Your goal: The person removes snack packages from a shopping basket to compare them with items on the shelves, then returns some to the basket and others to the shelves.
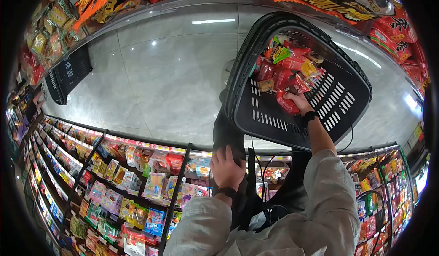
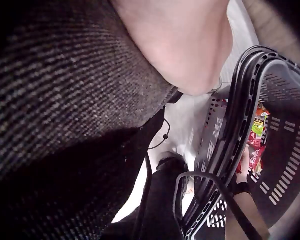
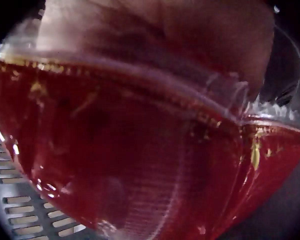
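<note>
Down inside the black shopping basket (image 1: 352, 107), my right hand (image 1: 299, 103) grips a small red snack packet (image 1: 286, 104) by one edge. Up close in the right wrist view, the shiny red packet (image 3: 115, 145) fills most of the picture, with the hand (image 3: 160, 30) behind its clear upper edge. Other wrapped snacks, mostly red, lie piled beside it, among them a green-and-black packet (image 1: 280, 54). My left hand (image 1: 227, 168) rests on the dark trouser knee with its fingers spread; in the left wrist view only skin near the wrist (image 2: 185, 45) shows.
Shelves of bagged snacks (image 1: 155, 185) run behind and beside me. Across the grey tiled floor (image 1: 173, 82) stands a display edge with large snack bags (image 1: 338, 0). Another black basket (image 1: 68, 75) sits on the floor at left. The basket's thin handle (image 2: 205, 175) hangs over its near side.
</note>
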Available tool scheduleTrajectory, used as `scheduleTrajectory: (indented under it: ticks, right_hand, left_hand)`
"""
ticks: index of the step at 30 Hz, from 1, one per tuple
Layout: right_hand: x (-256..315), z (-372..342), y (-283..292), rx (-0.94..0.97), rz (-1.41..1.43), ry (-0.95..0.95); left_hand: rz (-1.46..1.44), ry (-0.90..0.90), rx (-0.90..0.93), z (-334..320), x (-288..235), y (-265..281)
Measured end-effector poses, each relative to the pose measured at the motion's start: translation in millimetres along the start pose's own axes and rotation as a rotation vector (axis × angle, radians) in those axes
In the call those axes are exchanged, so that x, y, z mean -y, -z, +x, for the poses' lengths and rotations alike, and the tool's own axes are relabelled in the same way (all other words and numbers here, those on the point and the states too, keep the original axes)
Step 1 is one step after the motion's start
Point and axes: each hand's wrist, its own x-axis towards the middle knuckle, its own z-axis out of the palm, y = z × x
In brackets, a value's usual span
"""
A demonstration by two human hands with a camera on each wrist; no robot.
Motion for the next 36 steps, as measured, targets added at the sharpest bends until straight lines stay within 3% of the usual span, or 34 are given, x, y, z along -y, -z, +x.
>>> scheduleTrajectory:
  ticks: [5, 8, 13, 18, 20, 21, 22, 23, 24, 25, 26, 27, 28, 32, 36]
  right_hand:
    - [-5.9, -1.4, 0.4, 0.051, -0.088, 0.001]
    - [10.3, -17.8, -9.6, 0.018, -0.054, -0.05]
    - [44.1, -68.5, -1.3, 0.12, -0.039, 0.021]
    - [95.4, -212.8, -2.5, 0.147, -0.078, 0.142]
    - [116.9, -306.7, -22.8, 0.132, 0.1, 0.156]
    - [137.4, -353.9, -38.1, 0.117, -0.036, 0.159]
    - [132.4, -384.1, -41.9, 0.216, -0.079, 0.405]
    - [147.3, -427.9, -58.5, 0.179, -0.098, 0.409]
    - [154.2, -464.2, -73.2, 0.136, -0.181, 0.457]
    - [149.3, -497.6, -78.7, 0.124, -0.181, 0.359]
    - [163.6, -529.6, -99.2, 0.138, -0.309, 0.508]
    - [159.6, -551.3, -116.5, 0.124, -0.22, 0.468]
    - [153.4, -575.9, -132.9, 0.119, -0.123, 0.408]
    - [148.9, -616.6, -181.9, 0.164, -0.339, 0.506]
    - [138.5, -639.1, -215.9, 0.223, -0.462, 0.585]
  left_hand:
    - [-0.013, 0.008, 0.007, 0.3, 0.5, 2.8]
    - [-0.035, 0.02, 0.007, 1.2, 1.4, 3.7]
    - [-0.058, 0.041, 0.014, 9.4, 4.7, 14.2]
    - [-0.129, 0.05, -0.002, 25.9, 16.0, 32.0]
    - [-0.181, -0.007, -0.108, 32.1, 27.5, 33.7]
    - [-0.216, -0.026, -0.195, 38.9, 35.0, 29.8]
    - [-0.245, -0.033, -0.283, 46.2, 42.1, 32.8]
    - [-0.279, -0.01, -0.304, 47.9, 46.3, 44.2]
    - [-0.339, -0.071, -0.268, 48.0, 54.2, 52.4]
    - [-0.394, -0.135, -0.217, 45.2, 62.1, 59.3]
    - [-0.449, -0.208, -0.173, 44.0, 68.2, 68.0]
    - [-0.605, -0.292, -0.073, 42.7, 70.0, 78.3]
    - [-0.658, -0.338, 0.066, 25.8, 69.8, 107.9]
    - [-0.947, -0.477, 0.613, -44.1, 59.2, 249.0]
    - [-1.178, -0.628, 0.835, -131.2, 65.4, 342.4]
